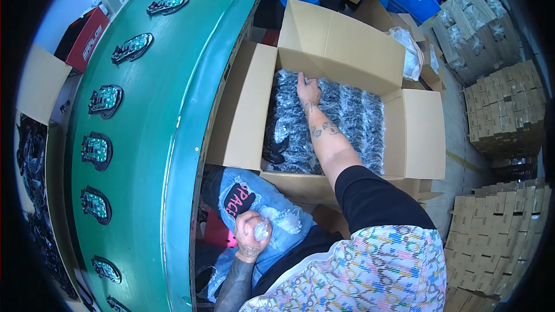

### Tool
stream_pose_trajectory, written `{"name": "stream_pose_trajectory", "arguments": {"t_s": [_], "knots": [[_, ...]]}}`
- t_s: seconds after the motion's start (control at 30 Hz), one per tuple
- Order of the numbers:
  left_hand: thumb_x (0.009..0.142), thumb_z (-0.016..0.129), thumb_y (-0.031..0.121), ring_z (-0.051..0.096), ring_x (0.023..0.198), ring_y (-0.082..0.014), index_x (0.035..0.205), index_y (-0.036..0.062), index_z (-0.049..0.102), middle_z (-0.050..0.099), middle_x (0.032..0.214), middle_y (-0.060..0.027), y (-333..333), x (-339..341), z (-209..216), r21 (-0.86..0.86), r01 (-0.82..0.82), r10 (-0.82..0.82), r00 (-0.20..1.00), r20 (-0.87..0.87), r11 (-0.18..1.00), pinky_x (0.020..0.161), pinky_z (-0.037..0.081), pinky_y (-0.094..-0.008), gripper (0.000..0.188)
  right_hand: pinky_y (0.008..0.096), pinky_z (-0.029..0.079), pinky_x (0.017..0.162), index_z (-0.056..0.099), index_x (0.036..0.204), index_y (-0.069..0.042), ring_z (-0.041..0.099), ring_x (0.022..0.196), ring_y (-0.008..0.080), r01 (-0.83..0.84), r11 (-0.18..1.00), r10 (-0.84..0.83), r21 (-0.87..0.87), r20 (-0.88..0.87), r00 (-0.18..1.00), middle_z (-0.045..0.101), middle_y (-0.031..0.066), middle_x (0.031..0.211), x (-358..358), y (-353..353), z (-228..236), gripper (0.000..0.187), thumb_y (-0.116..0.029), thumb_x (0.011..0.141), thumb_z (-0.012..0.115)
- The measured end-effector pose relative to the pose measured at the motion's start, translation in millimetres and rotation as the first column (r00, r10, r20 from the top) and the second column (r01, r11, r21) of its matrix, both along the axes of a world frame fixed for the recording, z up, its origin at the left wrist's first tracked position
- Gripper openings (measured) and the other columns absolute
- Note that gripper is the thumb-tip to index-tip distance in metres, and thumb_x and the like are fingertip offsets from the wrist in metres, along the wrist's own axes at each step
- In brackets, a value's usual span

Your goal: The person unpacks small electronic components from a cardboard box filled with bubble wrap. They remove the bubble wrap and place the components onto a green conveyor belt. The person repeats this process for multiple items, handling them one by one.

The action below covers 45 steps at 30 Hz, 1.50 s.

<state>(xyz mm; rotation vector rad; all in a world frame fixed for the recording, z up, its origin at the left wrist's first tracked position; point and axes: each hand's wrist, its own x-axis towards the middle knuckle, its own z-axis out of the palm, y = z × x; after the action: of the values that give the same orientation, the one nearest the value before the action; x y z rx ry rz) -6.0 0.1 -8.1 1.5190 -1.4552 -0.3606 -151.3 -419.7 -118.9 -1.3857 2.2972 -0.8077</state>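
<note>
Bagged pcs (355,121) under R hand (309,91)

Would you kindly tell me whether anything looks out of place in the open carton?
Its near left corner looks untidy: dark pieces there break up the otherwise neat rows of plastic-wrapped items in the open carton. Whether those pieces are wrapped is hard to tell.
</note>
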Motion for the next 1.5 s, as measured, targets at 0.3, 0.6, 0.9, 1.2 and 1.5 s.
{"name": "stream_pose_trajectory", "arguments": {"t_s": [0.3,0.6,0.9,1.2,1.5], "knots": [[0.071,0.074,0.003,0.059,0.080,-0.0304,0.091,0.0047,0.053,0.057,0.092,-0.0146,-4,-3,-2,-0.016,0.021,-0.021,1.000,-0.007,1.000,0.068,0.050,-0.0384,0.029,0.0485,0.048,0.081,0.066,0.093,-0.004,0.063,0.093,0.0421,-0.116,0.992,0.118,-0.053,0.042,0.992,0.068,0.0226,0.094,-45,-29,-42,0.045,-0.046,0.093,0.051],[0.067,0.079,0.004,0.058,0.080,-0.0297,0.093,0.0071,0.054,0.057,0.094,-0.0120,-1,-1,-3,-0.012,-0.003,0.002,1.000,-0.009,1.000,0.068,0.049,-0.0389,0.036,0.0469,0.049,0.058,0.059,0.079,-0.007,0.063,0.063,0.0390,-0.463,0.745,0.440,-0.481,-0.168,0.882,0.065,0.0167,0.069,-29,-11,52,0.030,-0.034,0.091,0.063],[0.069,0.078,0.004,0.058,0.079,-0.0304,0.093,0.0062,0.053,0.057,0.094,-0.0124,3,-3,-4,-0.010,0.000,0.000,1.000,-0.030,1.000,0.068,0.048,-0.0397,0.034,0.0460,0.052,0.056,0.063,0.082,-0.015,0.066,0.062,0.0331,-0.719,0.520,0.499,-0.461,-0.520,0.694,0.067,0.0109,0.069,-21,-5,108,0.024,-0.036,0.092,0.060],[0.067,0.085,0.022,0.054,0.072,-0.0309,0.080,0.0049,0.051,0.055,0.079,-0.0114,-1,0,1,-0.027,0.017,-0.016,0.999,0.046,0.999,0.064,0.044,-0.0403,0.040,0.0469,0.052,0.059,0.065,0.088,-0.015,0.067,0.069,0.0342,-0.750,0.528,0.581,-0.398,-0.475,0.661,0.068,0.0124,0.073,-23,-11,125,0.022,-0.036,0.091,0.060],[0.086,0.057,0.017,0.048,0.056,-0.0309,0.065,0.0030,0.043,0.047,0.064,-0.0128,1,8,13,-0.062,0.115,-0.117,0.993,-0.028,0.991,0.050,0.037,-0.0382,0.029,0.0412,0.051,0.057,0.064,0.090,-0.011,0.068,0.063,0.0293,-0.709,0.544,0.512,-0.449,-0.492,0.704,0.068,0.0113,0.071,-42,-18,156,0.031,-0.041,0.094,0.057]]}}
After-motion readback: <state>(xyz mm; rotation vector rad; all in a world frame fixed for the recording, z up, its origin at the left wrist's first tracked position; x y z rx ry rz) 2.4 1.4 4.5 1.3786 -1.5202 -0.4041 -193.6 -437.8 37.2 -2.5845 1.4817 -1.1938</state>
